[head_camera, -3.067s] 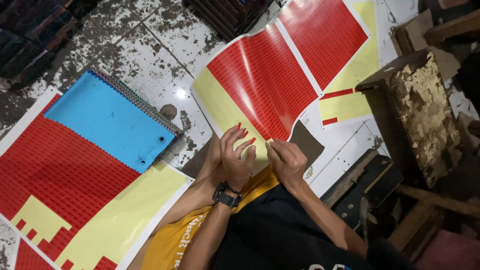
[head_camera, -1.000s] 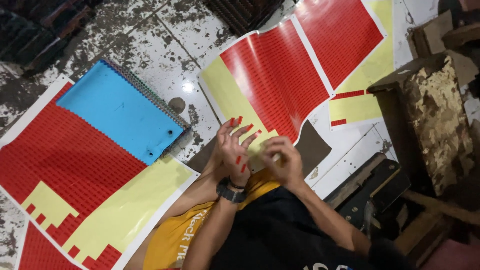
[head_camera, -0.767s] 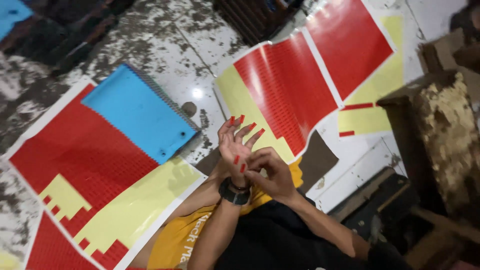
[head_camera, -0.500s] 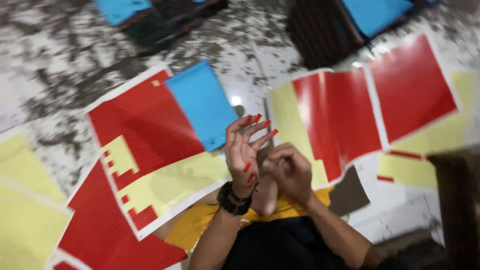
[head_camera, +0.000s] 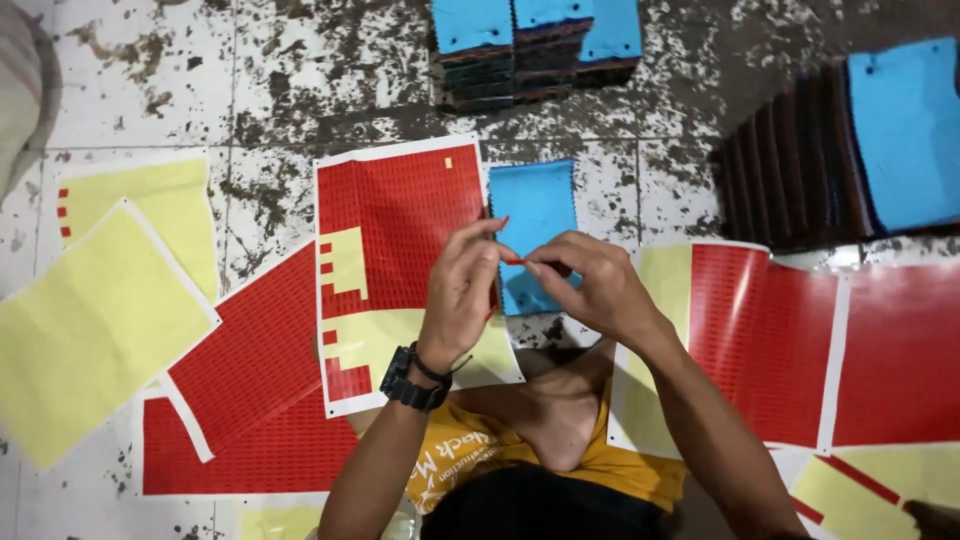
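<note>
The stained tile floor carries everything here: red sticker sheets spread toward its right edge, bare yellow backing sheets toward the left, stacks of blue-covered pads along the far edge. One part-peeled red sheet lies in front of the seated person, a single blue pad just beside it. Above these, the left hand and right hand meet, fingertips pinched narrowly on a tiny red sticker. It seems a sticker is being passed between fingers; placing it would call for a steady, precise touch. The sticker is a thin sliver, barely visible.
</note>
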